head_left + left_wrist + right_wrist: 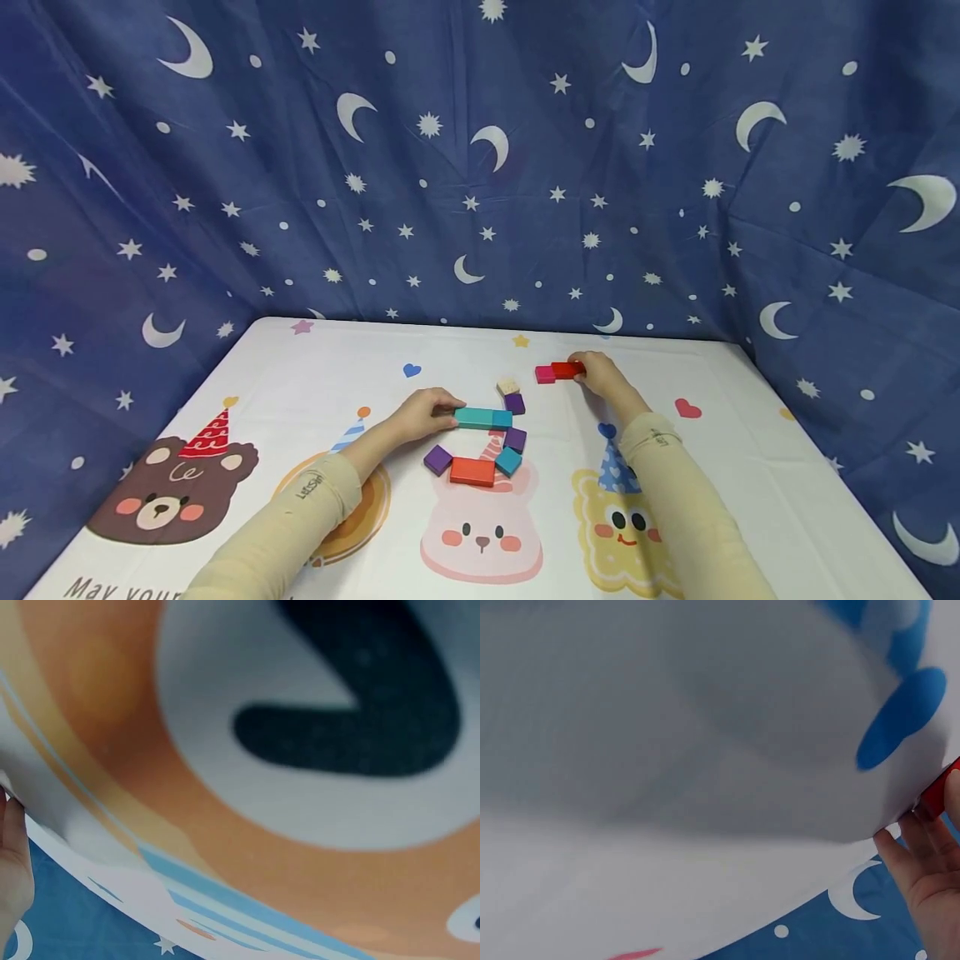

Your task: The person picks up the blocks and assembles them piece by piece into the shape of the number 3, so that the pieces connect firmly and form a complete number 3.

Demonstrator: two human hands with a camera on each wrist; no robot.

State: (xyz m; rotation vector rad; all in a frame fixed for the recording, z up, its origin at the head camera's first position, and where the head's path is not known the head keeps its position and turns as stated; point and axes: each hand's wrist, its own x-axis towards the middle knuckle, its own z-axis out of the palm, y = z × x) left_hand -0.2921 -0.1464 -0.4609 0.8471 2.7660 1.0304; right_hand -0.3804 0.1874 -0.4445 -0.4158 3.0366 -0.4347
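In the head view my left hand (426,414) pinches the left end of a long teal block (474,418). A smaller blue block (502,420) lies against that block's right end. Farther back on the right, my right hand (602,377) grips the right end of a red block (566,371), whose other end meets a pink cube (545,375). The right wrist view shows the same red block (936,795) between thumb and fingers. Only part of my left hand (13,855) shows at the left edge of the left wrist view, its block hidden there.
A beige dotted block (507,387) and a purple block (514,403) lie behind the blue one. Nearer sit another purple block (515,439), a teal cube (508,462), a long red block (472,472) and a purple cube (438,460). A starry curtain (420,208) rises behind the table.
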